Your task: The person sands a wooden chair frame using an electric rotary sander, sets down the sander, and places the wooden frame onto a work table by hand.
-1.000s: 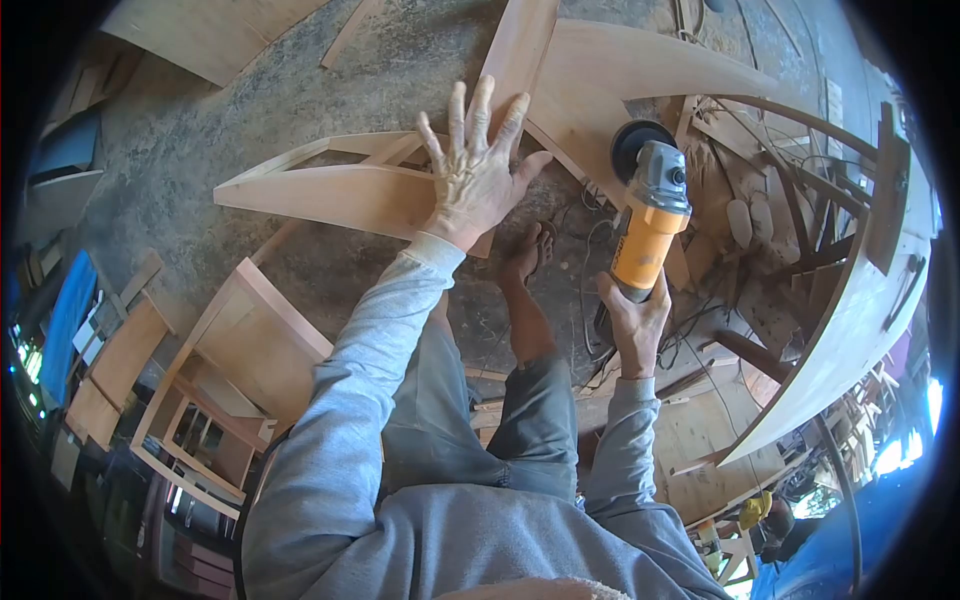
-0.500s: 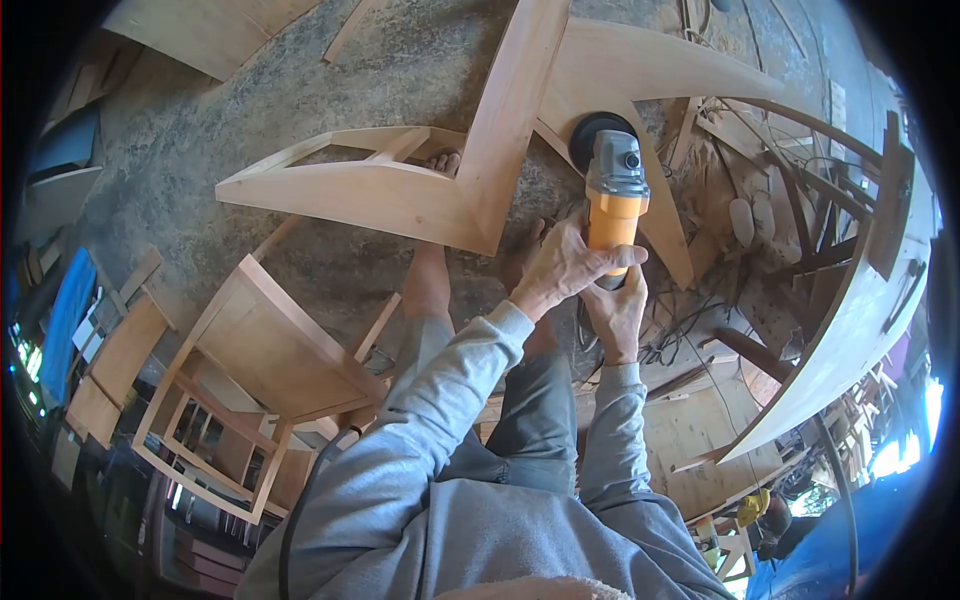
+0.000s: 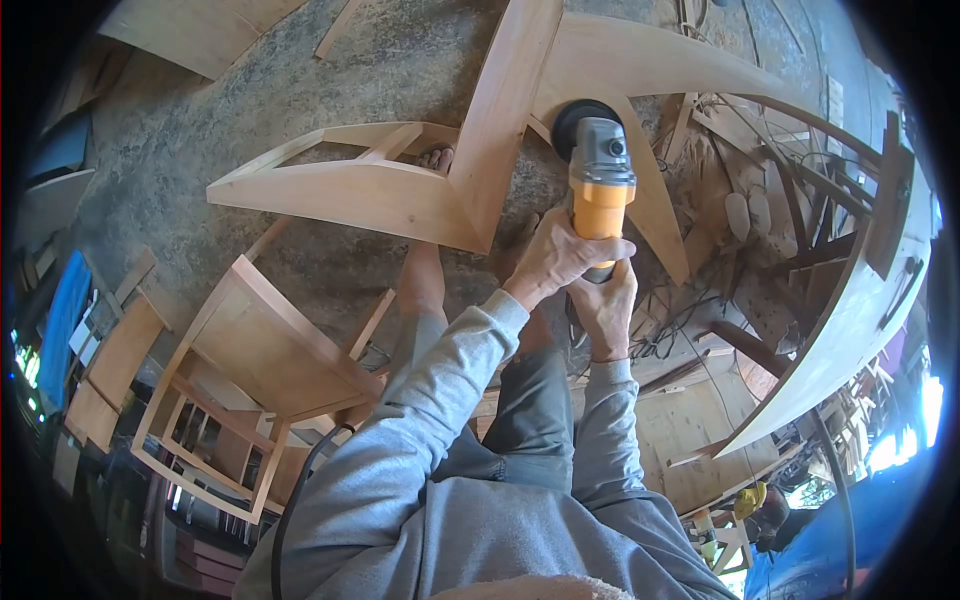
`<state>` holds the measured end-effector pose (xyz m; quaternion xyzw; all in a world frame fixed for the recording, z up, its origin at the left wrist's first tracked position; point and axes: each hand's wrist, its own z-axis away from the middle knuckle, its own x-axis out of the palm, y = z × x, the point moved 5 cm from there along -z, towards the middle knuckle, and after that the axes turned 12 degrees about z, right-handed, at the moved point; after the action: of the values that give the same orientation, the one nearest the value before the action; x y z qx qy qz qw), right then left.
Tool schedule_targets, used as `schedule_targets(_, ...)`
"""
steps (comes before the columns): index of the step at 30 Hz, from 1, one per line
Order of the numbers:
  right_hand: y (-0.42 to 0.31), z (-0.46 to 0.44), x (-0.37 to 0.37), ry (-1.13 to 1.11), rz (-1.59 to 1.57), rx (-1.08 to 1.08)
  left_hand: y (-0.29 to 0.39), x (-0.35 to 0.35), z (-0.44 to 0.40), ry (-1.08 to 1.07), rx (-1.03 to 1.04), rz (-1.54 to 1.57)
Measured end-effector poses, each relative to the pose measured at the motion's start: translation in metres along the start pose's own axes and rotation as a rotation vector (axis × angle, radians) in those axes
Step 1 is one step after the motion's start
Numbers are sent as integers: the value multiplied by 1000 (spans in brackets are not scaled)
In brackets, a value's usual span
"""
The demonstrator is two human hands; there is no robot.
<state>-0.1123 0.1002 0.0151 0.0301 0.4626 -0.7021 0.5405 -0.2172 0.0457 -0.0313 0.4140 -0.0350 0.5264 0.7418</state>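
Observation:
Both my hands hold an angle grinder (image 3: 602, 205) with an orange body, a grey metal head and a black round disc (image 3: 572, 125). My left hand (image 3: 556, 252) is closed around the orange body from the left side. Lower down, my right hand (image 3: 608, 308) grips its rear end. The disc lies over the edge of a curved pale wooden frame (image 3: 650, 190); whether it touches the wood I cannot tell. Left of the grinder, a wooden piece with a long upright board (image 3: 505, 125) and a curved side (image 3: 350, 198) rests near my bare foot (image 3: 437, 158).
A wooden chair-like frame (image 3: 285, 340) stands at the lower left. On the right are a large curved pale panel (image 3: 850, 335), wood scraps (image 3: 735, 215) and tangled cords (image 3: 675, 330). A black cable (image 3: 300, 500) passes by my left arm.
The grinder and both hands have shifted slightly left and up, and the disc has moved left toward the upright board. Both hands keep their hold.

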Motion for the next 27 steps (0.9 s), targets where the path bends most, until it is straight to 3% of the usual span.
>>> schedule_targets(21,-26,5,25,-60,56,-63,17,-31,20,92,-24,76)
schedule_targets(27,-7,11,4,-35,63,52,-5,-8,12,-21,-22,80)
